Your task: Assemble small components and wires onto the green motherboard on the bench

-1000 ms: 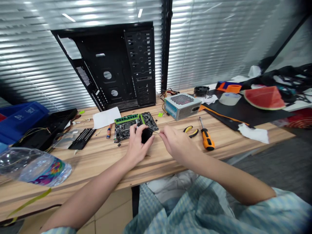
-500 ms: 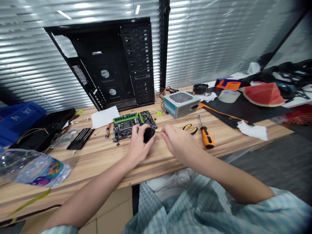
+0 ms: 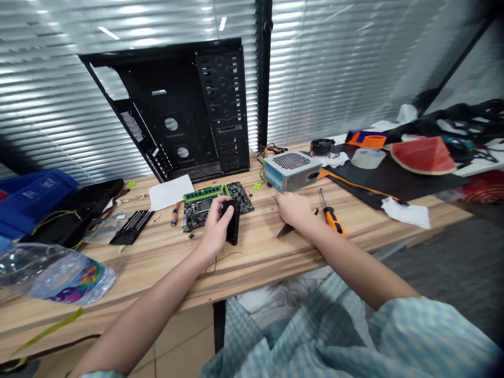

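My left hand [image 3: 216, 223] is closed around a flat black part [image 3: 233, 226], tilted on edge just in front of the motherboard [image 3: 197, 209]; what kind of part it is I cannot tell. A thin dark wire [image 3: 220, 261] lies on the table below that hand. Further right, my right hand [image 3: 293, 209] has its fingers curled together near the tabletop, and whatever may be in them is hidden. Beneath its wrist are the pliers [image 3: 285, 230], partly covered. An orange-black screwdriver [image 3: 334, 220] lies just to the right of that forearm.
Behind stands an open black computer case [image 3: 173, 115], with a power supply [image 3: 293, 170] to its right. At left are a plastic bottle [image 3: 74, 275], a small tool set [image 3: 132, 227] and a blue bin [image 3: 37, 197]. A tape roll [image 3: 368, 158] sits on the black mat.
My right hand has moved right, away from the black part, over the pliers. My left hand has shifted slightly left and turned the black part on edge. A wire now shows below it.
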The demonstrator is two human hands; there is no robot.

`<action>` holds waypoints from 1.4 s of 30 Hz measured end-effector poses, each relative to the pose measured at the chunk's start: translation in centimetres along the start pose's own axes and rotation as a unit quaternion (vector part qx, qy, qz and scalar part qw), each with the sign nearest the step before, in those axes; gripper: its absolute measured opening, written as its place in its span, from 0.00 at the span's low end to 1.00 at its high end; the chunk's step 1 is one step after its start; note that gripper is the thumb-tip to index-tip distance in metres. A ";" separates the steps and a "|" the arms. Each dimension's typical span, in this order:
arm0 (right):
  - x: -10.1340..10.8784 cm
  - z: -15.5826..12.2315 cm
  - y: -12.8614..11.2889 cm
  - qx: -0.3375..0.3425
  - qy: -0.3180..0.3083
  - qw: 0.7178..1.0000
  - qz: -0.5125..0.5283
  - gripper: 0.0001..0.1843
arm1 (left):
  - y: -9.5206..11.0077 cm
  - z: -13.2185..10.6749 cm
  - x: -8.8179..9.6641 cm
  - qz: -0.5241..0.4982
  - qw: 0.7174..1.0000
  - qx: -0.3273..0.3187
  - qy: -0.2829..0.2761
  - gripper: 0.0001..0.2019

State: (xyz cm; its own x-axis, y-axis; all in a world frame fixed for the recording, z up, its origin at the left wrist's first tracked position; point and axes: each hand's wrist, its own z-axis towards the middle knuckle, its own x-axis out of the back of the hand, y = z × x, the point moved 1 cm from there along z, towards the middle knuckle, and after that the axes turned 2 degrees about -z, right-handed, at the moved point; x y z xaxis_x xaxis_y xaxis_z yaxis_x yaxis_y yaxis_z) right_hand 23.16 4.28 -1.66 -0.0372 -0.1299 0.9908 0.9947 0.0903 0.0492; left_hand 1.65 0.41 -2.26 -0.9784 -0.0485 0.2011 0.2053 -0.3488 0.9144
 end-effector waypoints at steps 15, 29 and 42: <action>-1.2 -1.8 -6.8 0.082 -0.029 0.715 0.693 0.18 | 0.5 -0.1 0.1 -0.079 0.996 0.047 0.006 0.24; -0.8 -1.5 -6.7 -0.022 -0.130 0.627 0.768 0.15 | 1.3 0.4 0.0 -0.212 0.946 0.245 -0.030 0.28; 0.3 -4.0 -4.4 0.273 0.281 0.808 0.440 0.19 | 1.6 0.6 0.3 -0.295 0.898 0.326 -0.004 0.14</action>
State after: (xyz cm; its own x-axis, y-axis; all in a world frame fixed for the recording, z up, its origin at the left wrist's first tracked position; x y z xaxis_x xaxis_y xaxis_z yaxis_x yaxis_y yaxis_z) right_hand 19.14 -0.12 -2.10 0.8638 -0.1921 0.4657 0.4152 0.7950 -0.4423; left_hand 1.72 0.40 -0.56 -0.9220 -0.0265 -0.3863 -0.3749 0.3105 0.8735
